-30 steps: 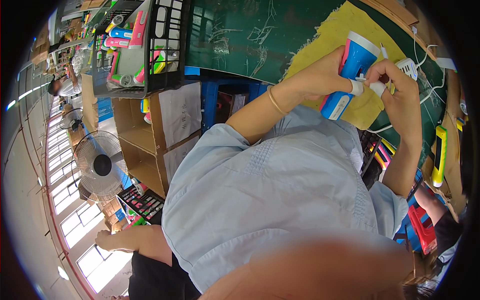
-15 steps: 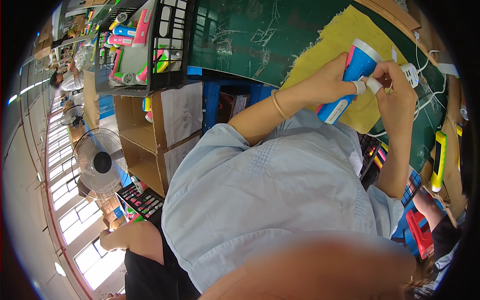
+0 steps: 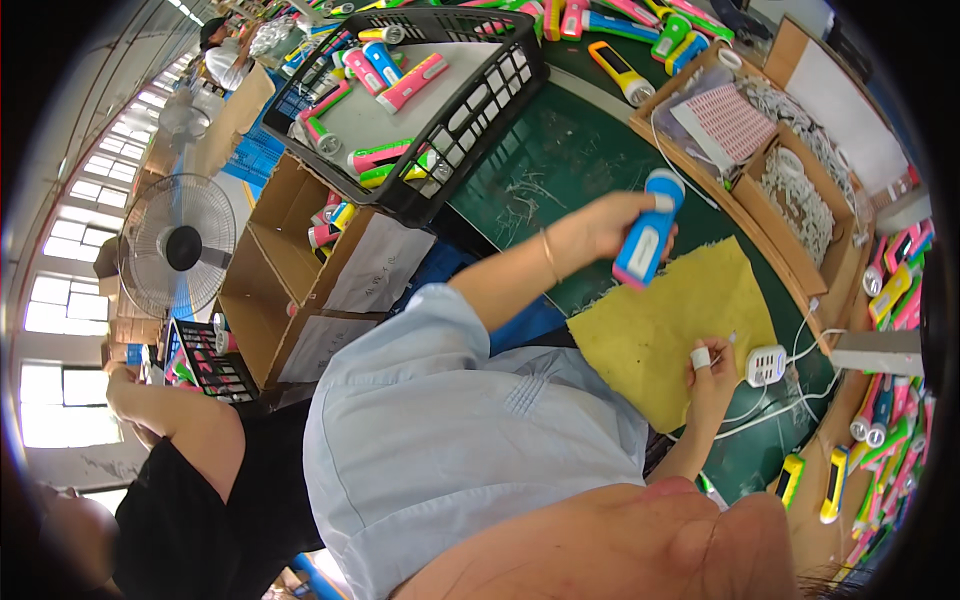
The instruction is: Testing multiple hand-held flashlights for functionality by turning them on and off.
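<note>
My left hand [image 3: 615,225] is wrapped round a blue flashlight [image 3: 650,240] with a pink end, raised above the far edge of a yellow cloth [image 3: 665,325]. White tape covers its thumb tip. My right hand [image 3: 712,385] rests low over the cloth's right side, fingers drawn together, with white tape on one finger. A small pale bit shows at its fingertips, too small to name. Right beside that hand lies a white multi-port charger [image 3: 766,366] with white cables [image 3: 790,405] running from it.
A black crate [image 3: 490,95] of flashlights stands at the far left, above cardboard boxes [image 3: 290,270]. Beyond the green table [image 3: 540,150], wooden trays [image 3: 740,195] hold white parts. More flashlights [image 3: 895,450] lie at right. Another person's arm [image 3: 185,410] is at lower left.
My hands have parted. The left has carried the flashlight away from the right, out over the cloth's far edge; the right has come down next to the charger. The view has swung round.
</note>
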The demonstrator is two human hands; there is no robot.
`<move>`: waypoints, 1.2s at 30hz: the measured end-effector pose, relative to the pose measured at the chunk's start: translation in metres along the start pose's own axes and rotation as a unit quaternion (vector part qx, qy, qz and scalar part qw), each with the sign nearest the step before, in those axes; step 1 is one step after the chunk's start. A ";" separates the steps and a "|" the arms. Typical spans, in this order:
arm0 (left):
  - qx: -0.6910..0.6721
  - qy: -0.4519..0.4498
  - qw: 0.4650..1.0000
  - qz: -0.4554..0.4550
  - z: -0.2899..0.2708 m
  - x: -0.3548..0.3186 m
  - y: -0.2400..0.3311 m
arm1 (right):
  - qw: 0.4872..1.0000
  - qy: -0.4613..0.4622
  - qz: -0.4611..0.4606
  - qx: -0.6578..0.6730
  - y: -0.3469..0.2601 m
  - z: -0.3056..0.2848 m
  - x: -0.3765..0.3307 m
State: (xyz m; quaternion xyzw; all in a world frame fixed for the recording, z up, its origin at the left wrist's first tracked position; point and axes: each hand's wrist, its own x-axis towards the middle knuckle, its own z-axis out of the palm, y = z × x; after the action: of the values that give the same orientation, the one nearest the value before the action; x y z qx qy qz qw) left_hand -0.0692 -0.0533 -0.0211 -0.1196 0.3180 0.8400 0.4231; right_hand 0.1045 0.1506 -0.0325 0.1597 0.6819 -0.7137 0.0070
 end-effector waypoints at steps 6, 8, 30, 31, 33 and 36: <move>0.115 0.058 0.895 0.427 0.060 0.080 0.288 | 0.999 0.018 -0.007 0.039 0.000 -0.007 0.001; 0.251 0.132 0.837 0.469 0.066 0.091 0.333 | 0.998 0.050 -0.022 0.035 0.000 -0.008 0.000; 0.369 -0.139 0.902 0.177 0.025 0.007 0.079 | 0.999 0.024 -0.033 0.007 -0.008 0.003 -0.007; 0.424 -0.187 0.876 0.135 0.032 -0.005 0.064 | 0.997 0.013 -0.076 0.020 -0.014 0.005 -0.002; 0.406 -0.240 0.881 0.034 0.044 -0.025 0.032 | 0.982 0.054 -0.178 0.024 -0.027 0.009 0.004; 0.406 -0.263 0.865 -0.130 0.057 -0.039 0.006 | 0.891 0.111 -0.361 -0.251 -0.043 0.005 0.000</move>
State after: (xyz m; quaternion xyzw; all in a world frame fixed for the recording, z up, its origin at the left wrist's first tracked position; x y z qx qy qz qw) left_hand -0.0459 -0.0444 0.0432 0.2479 0.4891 0.5742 0.6079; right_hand 0.0935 0.1490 0.0090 -0.0265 0.8455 -0.4498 -0.2865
